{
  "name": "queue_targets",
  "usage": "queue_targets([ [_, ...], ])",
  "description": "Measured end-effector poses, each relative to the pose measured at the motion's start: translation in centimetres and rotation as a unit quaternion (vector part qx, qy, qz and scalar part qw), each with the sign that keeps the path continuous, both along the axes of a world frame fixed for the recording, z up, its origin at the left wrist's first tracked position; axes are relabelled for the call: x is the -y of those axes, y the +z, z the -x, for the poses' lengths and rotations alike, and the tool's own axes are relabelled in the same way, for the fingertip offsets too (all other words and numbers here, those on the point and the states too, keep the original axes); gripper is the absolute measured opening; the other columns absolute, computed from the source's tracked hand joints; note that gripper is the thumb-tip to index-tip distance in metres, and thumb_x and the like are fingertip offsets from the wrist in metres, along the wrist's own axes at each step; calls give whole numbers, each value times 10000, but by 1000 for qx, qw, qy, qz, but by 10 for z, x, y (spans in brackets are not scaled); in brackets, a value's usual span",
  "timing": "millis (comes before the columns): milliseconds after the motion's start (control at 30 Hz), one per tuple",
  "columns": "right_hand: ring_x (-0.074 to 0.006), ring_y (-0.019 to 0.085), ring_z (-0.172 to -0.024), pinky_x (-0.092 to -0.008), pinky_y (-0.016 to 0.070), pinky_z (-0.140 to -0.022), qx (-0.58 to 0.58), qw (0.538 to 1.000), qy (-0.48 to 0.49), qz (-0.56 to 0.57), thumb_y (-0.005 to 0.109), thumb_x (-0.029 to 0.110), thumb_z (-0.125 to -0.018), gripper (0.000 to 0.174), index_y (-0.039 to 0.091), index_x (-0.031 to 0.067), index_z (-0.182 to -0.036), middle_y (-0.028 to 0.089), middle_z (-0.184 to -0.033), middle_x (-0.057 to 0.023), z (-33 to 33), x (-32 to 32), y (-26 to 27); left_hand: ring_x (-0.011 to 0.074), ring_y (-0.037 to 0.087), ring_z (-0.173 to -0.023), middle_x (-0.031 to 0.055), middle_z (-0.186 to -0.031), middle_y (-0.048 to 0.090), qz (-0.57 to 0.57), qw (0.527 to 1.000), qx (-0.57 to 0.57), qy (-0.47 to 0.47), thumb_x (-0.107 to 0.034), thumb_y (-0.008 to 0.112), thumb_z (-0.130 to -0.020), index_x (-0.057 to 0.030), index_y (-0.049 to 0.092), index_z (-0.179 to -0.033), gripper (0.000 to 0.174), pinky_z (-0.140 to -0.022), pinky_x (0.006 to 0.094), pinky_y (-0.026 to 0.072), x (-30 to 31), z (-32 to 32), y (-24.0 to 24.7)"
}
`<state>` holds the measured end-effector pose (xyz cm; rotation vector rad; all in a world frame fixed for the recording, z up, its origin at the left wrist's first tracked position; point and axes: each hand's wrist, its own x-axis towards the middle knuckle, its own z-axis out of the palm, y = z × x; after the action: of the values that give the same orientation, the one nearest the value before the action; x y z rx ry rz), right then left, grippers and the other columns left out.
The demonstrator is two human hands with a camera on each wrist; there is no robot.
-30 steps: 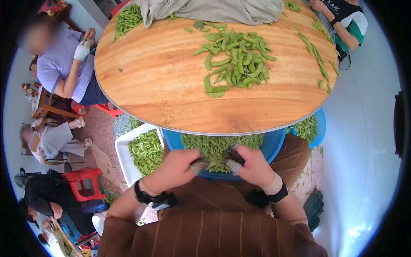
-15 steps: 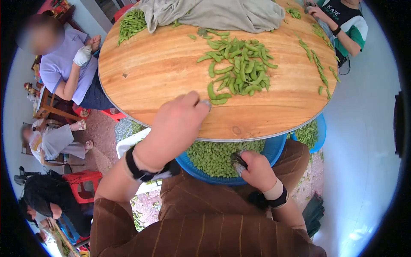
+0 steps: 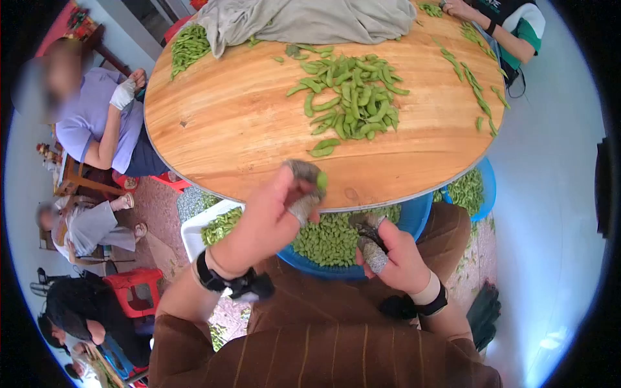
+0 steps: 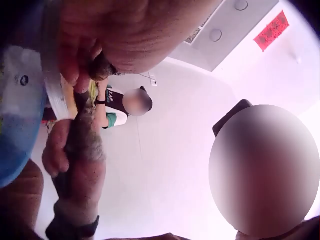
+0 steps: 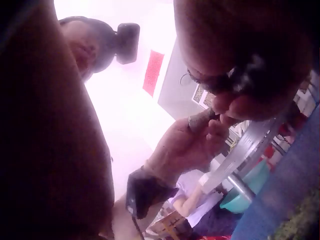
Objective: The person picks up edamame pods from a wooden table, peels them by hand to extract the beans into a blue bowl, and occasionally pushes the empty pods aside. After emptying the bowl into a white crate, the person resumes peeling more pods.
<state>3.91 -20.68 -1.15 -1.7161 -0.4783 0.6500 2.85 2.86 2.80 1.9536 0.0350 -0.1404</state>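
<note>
In the head view my left hand [image 3: 268, 210] is over the near table edge, pinching a green soybean pod [image 3: 322, 180] between thumb and index finger, both wrapped in grey coverings. My right hand [image 3: 402, 258] is lower and to the right, over the rim of a blue basin [image 3: 414, 223]. Its wrapped thumb and index finger stand apart with nothing seen between them. Shelled green beans [image 3: 326, 242] fill the basin on my lap. A heap of soybean pods [image 3: 359, 97] lies on the round wooden table [image 3: 239, 142].
Grey cloth [image 3: 304, 22] covers the table's far side beside more pods [image 3: 189, 50]. A white tray [image 3: 192, 236] of pods stands at lower left, another blue basin [image 3: 490, 187] at right. People sit around, one in a purple shirt [image 3: 103, 107]. A red stool [image 3: 134, 291] stands left.
My left hand went from beside the right hand over the basin to the table near the pods, then drew back toward the basin with a pod. The right hand stayed over the basin.
</note>
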Motion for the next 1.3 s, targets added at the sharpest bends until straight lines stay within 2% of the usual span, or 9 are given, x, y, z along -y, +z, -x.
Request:
queue_targets([
  [333,-116,609,-568,-251,484,-517,-24,999,-5,-46,504,20,-845,267,502,29,-1112,638,-711,-44,2,0,10,194,569,-1039,118,-1085,550,147,983,-39,-100,175,312,-733,-3,370,-1255,554,-811,315,510,32,25,-28],
  [533,-64,470,-479,-214,390,-428,-159,979,-1,-131,459,70,-910,192,509,63,-1095,547,-693,-3,0,-2,0,389,629,-782,229,-919,615,-284,922,226,-132,83,553,-768,31,452,-1099,350,-678,373,515,38,35,-21],
  [633,-53,411,-464,-205,352,-410,-240,949,22,-205,443,114,-946,179,507,71,-1108,491,-671,11,-2,2,3,303,637,-748,190,-913,632,-230,945,203,-116,19,579,-829,9,445,-1131,331,-655,347,519,36,35,-17],
  [700,-51,406,-469,-203,349,-408,-445,848,83,-277,449,128,-956,191,500,68,-1130,475,-660,10,-3,10,8,214,637,-743,141,-916,637,346,918,-169,-97,-12,556,-885,-26,432,-1160,301,-650,327,524,27,29,-1],
  [767,-49,406,-472,-202,355,-410,-450,849,66,-269,445,119,-956,193,504,68,-1132,481,-666,6,-5,9,8,160,628,-745,98,-902,631,374,898,-200,-117,-19,540,-911,-52,409,-1199,319,-653,323,528,25,27,-10],
  [900,-53,410,-473,-207,377,-415,-391,897,-3,-205,447,104,-949,200,514,61,-1133,500,-681,0,-4,0,8,170,632,-727,94,-897,631,53,993,56,-87,5,537,-900,-48,457,-1157,274,-642,324,530,35,36,-30],
  [1067,-54,430,-485,-202,389,-425,-283,941,5,-185,456,95,-941,181,529,57,-1103,521,-700,-1,2,-4,-2,159,636,-744,94,-902,636,-313,901,278,-109,26,520,-893,-24,504,-1078,193,-625,294,528,38,37,-25],
  [1133,-47,439,-499,-195,387,-430,-251,951,24,-176,459,100,-941,174,532,59,-1094,528,-709,4,4,-2,-3,155,636,-730,103,-908,642,267,954,-131,28,52,500,-877,1,503,-1071,201,-617,278,523,36,35,-15],
  [1300,-281,625,-604,-329,485,-530,59,998,-35,-12,624,136,-835,250,517,17,-1027,604,-725,-130,6,-6,-8,157,635,-712,120,-910,645,232,966,-112,3,94,436,-847,14,504,-1070,246,-621,277,520,34,36,-35],
])
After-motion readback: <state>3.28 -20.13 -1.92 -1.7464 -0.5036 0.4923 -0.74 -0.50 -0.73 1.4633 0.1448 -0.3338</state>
